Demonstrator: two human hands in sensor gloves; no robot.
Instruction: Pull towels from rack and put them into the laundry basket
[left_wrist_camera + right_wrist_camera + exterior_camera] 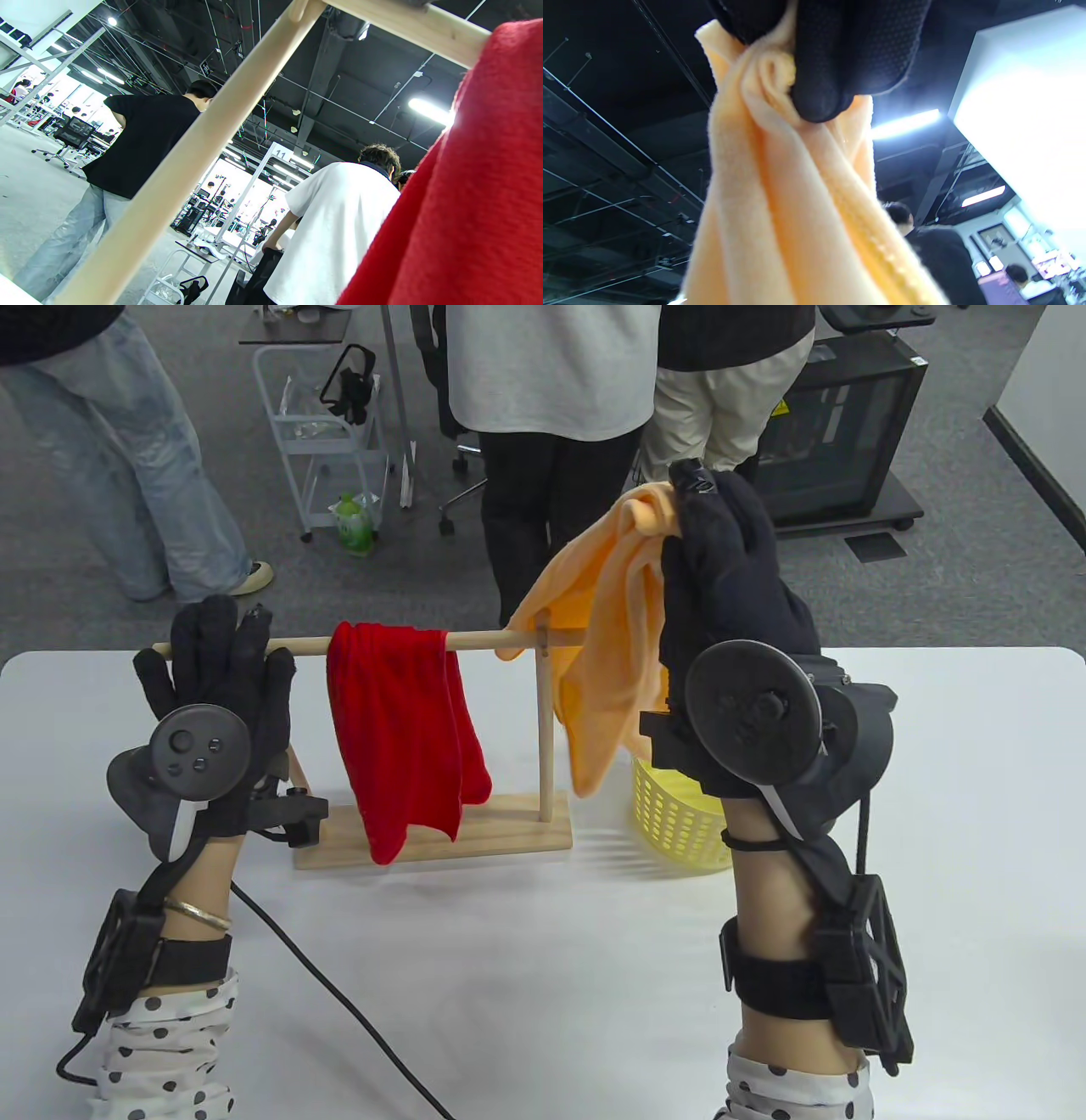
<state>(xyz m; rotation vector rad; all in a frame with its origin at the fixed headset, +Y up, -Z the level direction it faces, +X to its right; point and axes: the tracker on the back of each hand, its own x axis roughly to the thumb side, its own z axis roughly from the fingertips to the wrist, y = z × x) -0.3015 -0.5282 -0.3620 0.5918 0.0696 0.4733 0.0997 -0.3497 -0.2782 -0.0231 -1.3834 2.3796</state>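
Right hand (721,560) is raised pretty high above the worktop (543,967), and the orange towel (607,645) is pinched at its top in the curled fingers (818,84). Most of that towel is hung down past the right end of the wooden rack (441,831), with one edge draped over the rail. Yellow laundry basket (670,819) is sat just beside the rack base, under the towel's lower tip. Red towel (403,738) is draped over the rail. Left hand (216,704) is laid on the rail's left end, fingers straight and slightly spread.
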